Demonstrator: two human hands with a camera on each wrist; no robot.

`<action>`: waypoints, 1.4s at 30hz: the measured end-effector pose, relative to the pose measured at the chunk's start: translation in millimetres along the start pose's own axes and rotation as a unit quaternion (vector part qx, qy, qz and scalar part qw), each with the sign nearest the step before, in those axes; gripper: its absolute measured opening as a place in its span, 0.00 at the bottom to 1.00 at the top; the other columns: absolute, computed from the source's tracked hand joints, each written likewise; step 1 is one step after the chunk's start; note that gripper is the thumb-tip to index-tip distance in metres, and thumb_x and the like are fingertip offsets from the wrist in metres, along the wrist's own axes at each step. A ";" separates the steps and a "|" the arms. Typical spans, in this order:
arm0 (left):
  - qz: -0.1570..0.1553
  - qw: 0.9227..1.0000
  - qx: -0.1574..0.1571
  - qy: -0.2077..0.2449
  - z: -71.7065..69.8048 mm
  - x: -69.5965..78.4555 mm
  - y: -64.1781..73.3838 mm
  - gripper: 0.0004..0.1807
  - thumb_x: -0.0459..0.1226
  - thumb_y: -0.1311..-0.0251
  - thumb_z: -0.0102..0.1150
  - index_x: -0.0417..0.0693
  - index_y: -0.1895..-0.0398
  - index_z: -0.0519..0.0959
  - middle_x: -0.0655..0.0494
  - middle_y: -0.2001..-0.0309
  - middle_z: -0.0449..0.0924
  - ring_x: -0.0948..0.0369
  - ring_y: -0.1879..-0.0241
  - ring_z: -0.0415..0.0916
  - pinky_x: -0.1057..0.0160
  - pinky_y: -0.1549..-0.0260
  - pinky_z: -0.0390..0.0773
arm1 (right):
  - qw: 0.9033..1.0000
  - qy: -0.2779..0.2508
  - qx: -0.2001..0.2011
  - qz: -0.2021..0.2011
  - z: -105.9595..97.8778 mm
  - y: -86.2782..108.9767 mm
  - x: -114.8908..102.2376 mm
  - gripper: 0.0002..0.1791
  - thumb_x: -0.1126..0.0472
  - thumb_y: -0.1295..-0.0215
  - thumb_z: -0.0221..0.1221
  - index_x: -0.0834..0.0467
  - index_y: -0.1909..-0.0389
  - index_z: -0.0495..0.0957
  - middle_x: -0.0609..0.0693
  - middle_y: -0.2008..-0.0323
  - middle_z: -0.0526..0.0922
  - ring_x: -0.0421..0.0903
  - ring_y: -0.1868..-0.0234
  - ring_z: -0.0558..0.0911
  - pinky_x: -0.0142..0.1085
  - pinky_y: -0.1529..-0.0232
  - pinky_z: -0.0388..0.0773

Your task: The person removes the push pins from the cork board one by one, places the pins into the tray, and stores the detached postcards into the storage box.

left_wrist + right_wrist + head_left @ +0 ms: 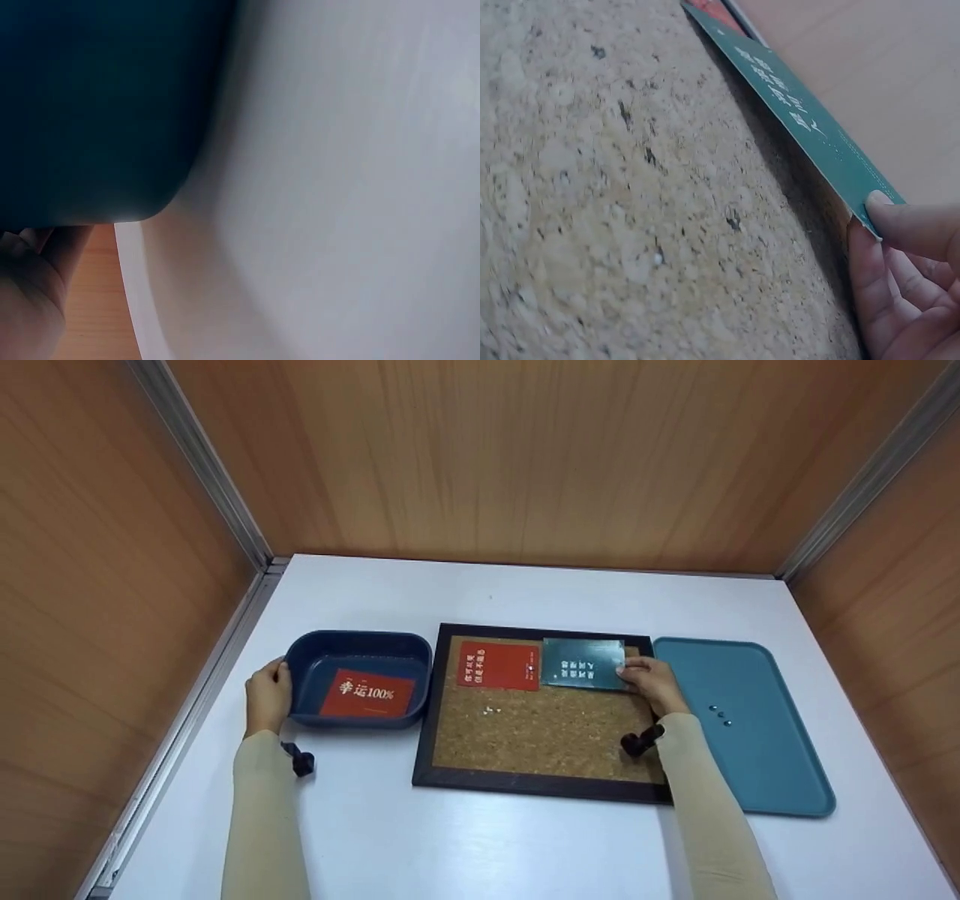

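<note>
Both arms are covered by long, close-fitting sleeves in a pale beige colour, left sleeve (259, 810) and right sleeve (709, 810). The sleeves end at the wrists, and the left hand (268, 697) and right hand (654, 681) are left bare. A small black camera mount is worn at each wrist (301, 763) (639, 742).
</note>
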State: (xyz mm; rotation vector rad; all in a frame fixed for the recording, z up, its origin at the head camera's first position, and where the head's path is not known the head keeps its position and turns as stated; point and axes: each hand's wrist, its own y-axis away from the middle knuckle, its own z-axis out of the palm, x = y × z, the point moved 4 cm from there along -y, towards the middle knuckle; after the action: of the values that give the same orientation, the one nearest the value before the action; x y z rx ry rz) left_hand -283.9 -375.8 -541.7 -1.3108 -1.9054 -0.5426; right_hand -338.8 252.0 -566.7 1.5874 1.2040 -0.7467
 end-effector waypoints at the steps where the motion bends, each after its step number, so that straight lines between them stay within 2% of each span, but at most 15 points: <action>1: 0.000 1.000 -0.002 0.002 0.1 0.9 0.1 0.23 0.38 0.26 0.35 0.34 0.38 0.71 0.35 0.40 0.73 0.45 0.38 0.70 0.46 0.38 0.69 | 1.000 -0.004 -0.001 0.003 0.2 0.3 -0.4 0.28 0.57 0.32 0.57 0.66 0.36 0.66 0.56 0.46 0.74 0.38 0.56 0.78 0.32 0.52 0.80; 6: 0.000 1.000 -0.003 -0.004 -0.1 3.5 0.8 0.23 0.39 0.25 0.35 0.33 0.38 0.71 0.34 0.40 0.73 0.45 0.38 0.70 0.46 0.38 0.69 | 1.000 -0.024 -0.016 0.011 3.5 1.5 -5.7 0.30 0.57 0.32 0.57 0.65 0.33 0.63 0.61 0.38 0.69 0.49 0.44 0.75 0.40 0.42 0.76; 9: 0.000 1.000 0.000 -0.011 -0.2 3.8 1.0 0.23 0.38 0.25 0.35 0.32 0.38 0.71 0.34 0.41 0.73 0.44 0.38 0.70 0.46 0.38 0.69 | 0.999 -0.031 -0.025 0.008 6.5 2.7 -12.3 0.31 0.57 0.32 0.58 0.64 0.32 0.62 0.61 0.35 0.66 0.51 0.41 0.73 0.41 0.40 0.75; 16: -0.004 1.000 0.001 -0.006 -0.5 1.6 -0.2 0.23 0.38 0.26 0.35 0.33 0.38 0.71 0.34 0.40 0.73 0.43 0.37 0.69 0.46 0.37 0.68 | 0.997 -0.060 -0.038 -0.003 21.2 5.3 -32.1 0.30 0.58 0.34 0.60 0.63 0.34 0.64 0.57 0.40 0.71 0.43 0.51 0.77 0.35 0.48 0.79; 22: -0.002 1.000 0.009 0.002 0.9 2.1 -0.2 0.22 0.37 0.26 0.36 0.33 0.39 0.72 0.34 0.41 0.74 0.44 0.39 0.70 0.46 0.38 0.69 | 0.996 -0.072 -0.048 -0.005 41.0 5.9 -49.3 0.28 0.57 0.36 0.62 0.62 0.38 0.68 0.53 0.47 0.74 0.44 0.51 0.78 0.39 0.45 0.79; 28: -0.005 1.000 0.002 0.005 2.3 2.2 -0.7 0.23 0.38 0.26 0.35 0.34 0.38 0.72 0.35 0.41 0.74 0.46 0.38 0.70 0.47 0.38 0.69 | 0.995 -0.084 -0.054 -0.008 62.4 5.2 -64.1 0.24 0.59 0.37 0.62 0.62 0.41 0.71 0.53 0.50 0.76 0.43 0.54 0.79 0.42 0.44 0.78; 32: -0.007 1.000 0.002 0.004 2.7 2.5 -1.5 0.23 0.38 0.26 0.35 0.34 0.38 0.72 0.35 0.40 0.74 0.46 0.38 0.70 0.46 0.38 0.69 | 0.993 -0.097 -0.065 -0.011 80.2 4.0 -73.8 0.22 0.61 0.37 0.62 0.63 0.44 0.72 0.54 0.51 0.77 0.44 0.56 0.79 0.45 0.43 0.77; 38: -0.003 1.000 0.001 -0.005 2.8 4.0 -3.5 0.23 0.39 0.25 0.35 0.33 0.37 0.70 0.35 0.40 0.73 0.44 0.37 0.70 0.46 0.38 0.69 | 0.990 -0.113 -0.084 -0.021 109.0 6.4 -88.4 0.18 0.64 0.39 0.62 0.63 0.49 0.73 0.51 0.58 0.77 0.43 0.60 0.78 0.51 0.42 0.75; 42: -0.007 1.000 -0.003 -0.004 3.4 3.5 -4.9 0.24 0.39 0.25 0.34 0.34 0.36 0.70 0.35 0.39 0.72 0.44 0.36 0.69 0.46 0.37 0.68 | 0.989 -0.114 -0.094 -0.021 126.0 8.7 -96.6 0.16 0.64 0.40 0.63 0.62 0.52 0.75 0.50 0.60 0.78 0.43 0.61 0.79 0.46 0.47 0.79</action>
State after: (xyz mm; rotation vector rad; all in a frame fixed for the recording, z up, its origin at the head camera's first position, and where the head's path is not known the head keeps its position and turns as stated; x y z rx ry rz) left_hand -290.2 -373.2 -540.8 -1.3057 -1.9216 -0.5520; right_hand -351.7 100.0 -521.6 1.2890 1.1074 -0.7947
